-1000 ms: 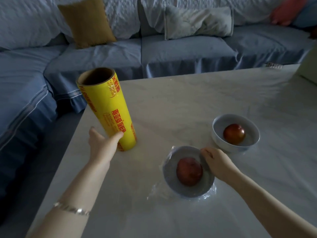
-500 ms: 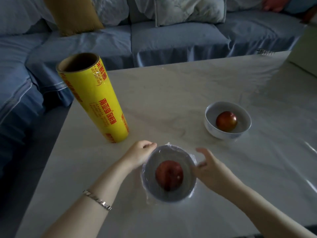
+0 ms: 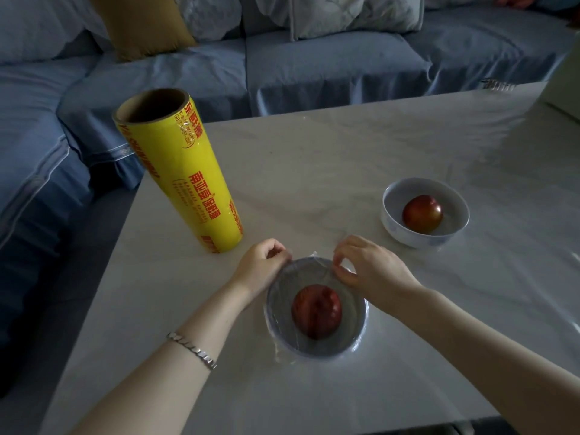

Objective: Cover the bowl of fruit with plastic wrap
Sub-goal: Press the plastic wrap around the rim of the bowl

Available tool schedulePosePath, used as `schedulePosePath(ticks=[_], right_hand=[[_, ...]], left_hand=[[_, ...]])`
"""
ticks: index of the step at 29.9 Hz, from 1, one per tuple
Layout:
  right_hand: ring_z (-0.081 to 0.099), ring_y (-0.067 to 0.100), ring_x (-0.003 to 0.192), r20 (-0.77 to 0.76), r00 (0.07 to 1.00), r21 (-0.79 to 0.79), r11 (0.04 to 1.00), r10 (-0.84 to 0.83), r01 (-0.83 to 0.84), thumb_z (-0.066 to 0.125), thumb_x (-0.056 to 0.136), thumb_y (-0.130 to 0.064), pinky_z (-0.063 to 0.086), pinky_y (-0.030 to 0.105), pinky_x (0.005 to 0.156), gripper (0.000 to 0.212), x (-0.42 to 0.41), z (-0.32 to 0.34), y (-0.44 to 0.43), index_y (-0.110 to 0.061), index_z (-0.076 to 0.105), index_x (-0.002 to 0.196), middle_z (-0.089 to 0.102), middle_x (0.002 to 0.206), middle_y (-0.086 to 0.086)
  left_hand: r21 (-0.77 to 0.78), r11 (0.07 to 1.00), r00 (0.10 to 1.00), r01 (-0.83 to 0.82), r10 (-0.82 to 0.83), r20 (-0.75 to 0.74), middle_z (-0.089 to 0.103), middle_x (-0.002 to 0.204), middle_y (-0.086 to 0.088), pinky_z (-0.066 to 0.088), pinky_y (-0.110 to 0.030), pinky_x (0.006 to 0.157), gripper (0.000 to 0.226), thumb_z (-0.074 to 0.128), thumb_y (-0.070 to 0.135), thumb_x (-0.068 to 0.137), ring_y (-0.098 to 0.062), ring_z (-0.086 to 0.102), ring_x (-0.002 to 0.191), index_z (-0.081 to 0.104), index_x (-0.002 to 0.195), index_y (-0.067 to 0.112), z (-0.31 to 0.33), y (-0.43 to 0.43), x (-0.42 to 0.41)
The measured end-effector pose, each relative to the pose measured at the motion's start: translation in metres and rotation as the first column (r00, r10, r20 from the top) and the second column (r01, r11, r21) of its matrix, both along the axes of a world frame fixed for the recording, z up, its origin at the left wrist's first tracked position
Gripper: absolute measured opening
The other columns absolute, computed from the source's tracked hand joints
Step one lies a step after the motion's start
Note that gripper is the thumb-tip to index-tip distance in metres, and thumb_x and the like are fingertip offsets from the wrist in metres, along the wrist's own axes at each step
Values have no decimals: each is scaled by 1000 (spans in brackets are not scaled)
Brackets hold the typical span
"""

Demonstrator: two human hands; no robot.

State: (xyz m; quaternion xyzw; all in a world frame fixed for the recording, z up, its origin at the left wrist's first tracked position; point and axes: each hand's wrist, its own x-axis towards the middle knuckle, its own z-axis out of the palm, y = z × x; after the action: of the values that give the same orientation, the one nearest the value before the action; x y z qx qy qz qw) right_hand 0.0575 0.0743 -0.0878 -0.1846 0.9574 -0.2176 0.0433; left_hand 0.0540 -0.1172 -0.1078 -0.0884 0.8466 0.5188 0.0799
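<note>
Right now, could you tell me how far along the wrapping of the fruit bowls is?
The near bowl already has plastic film stretched over its red fruit. In hand: the left hand and right hand are pinching film at its far rim. The roll stands upright nearby. Left to do: the far bowl, which looks uncovered.

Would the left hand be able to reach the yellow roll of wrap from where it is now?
Probably yes: the left hand is beside the roll, with only bare table between.

home living room: sofa [image 3: 314,67], cushions [image 3: 147,23]
</note>
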Motion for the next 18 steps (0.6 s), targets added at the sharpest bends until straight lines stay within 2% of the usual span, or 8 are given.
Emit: schedulePosePath(ticks=[3,7,9,10,12,14,16,18], right_hand=[[54,18,106,15,1000,9,1000,27,-27,53,89,-32,39,28,81,19,-1,2,0,-21,63,100,55,116,-5],[49,17,114,-40,992,191,975,122,-113,45,91,-27,35,26,84,24,-6,2,-6,-19,61,107,51,118,-2],[49,17,112,-35,991,211,970,127,-117,45,90,-25,34,26,85,23,-6,3,-8,-18,60,105,51,116,-1],[51,19,108,-7,995,161,982,97,-95,48,89,-24,35,27,84,18,-7,3,-8,-18,60,100,52,111,-1],[54,23,95,95,995,-46,999,27,-23,52,86,-21,38,29,80,4,-7,2,-4,-19,56,86,50,97,-1],[55,24,86,196,980,-201,976,-38,78,54,83,-16,39,27,72,5,-12,-3,2,-16,54,79,54,88,1],[58,27,83,280,948,-298,925,-152,236,53,84,-12,41,31,72,10,-17,-5,8,-8,57,76,64,85,9],[59,26,76,391,892,-453,797,-226,400,47,86,-6,48,37,76,17,-22,-4,10,-7,54,70,66,76,9]], left_hand=[[18,999,991,-47,49,-126,62,66,2,45,-33,74,26,57,13,90,-16,56,69,52,66,20,-1,1,2],[-15,999,966,-50,44,-253,57,61,2,45,-35,71,27,57,11,90,-19,55,64,47,68,24,0,4,1],[-31,999,956,-42,31,-290,55,61,2,44,-35,69,27,56,12,90,-20,53,64,45,68,24,1,5,2],[-35,999,953,-41,29,-303,54,62,2,43,-36,69,27,56,12,90,-20,52,65,45,69,25,1,5,3],[-30,998,949,-46,34,-312,54,61,1,43,-36,68,26,55,16,90,-22,53,64,44,69,24,-1,3,4],[-18,998,951,-57,49,-305,56,60,-1,42,-35,67,26,54,15,91,-20,54,62,44,69,23,-3,2,6],[-7,997,953,-71,66,-295,57,59,-3,40,-30,65,26,53,12,92,-14,53,58,43,69,22,-5,0,8],[-10,997,946,-77,70,-317,56,59,-1,41,-32,66,25,54,17,91,-15,53,59,44,69,23,-6,-1,8]])
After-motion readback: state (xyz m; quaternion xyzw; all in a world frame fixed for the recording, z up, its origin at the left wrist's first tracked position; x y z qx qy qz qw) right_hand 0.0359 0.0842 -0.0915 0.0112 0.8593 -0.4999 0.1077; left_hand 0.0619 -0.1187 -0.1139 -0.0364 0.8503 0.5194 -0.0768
